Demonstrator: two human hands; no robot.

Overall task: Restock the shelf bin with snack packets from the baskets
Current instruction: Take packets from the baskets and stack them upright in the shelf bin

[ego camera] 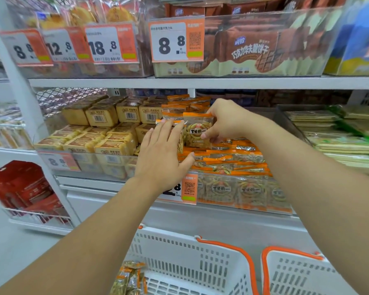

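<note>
At the left of the middle shelf (115, 83), yellow boxed cakes (107, 143) fill one clear bin. The left hand (162, 152) reaches beside them, fingers straight and spread, touching upright orange-edged packets. The right hand (224, 120) pinches one snack packet (197, 129) upright above the shelf bin (254, 194), which holds rows of the same packets. Below, a white basket (190, 258) with an orange handle holds a few more packets (128, 279); a second basket (296, 273) stands right of it.

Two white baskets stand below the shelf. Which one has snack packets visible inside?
The left basket, under the left hand: orange-edged packets lie at its near left. The right basket shows no packets in its visible part.
</note>
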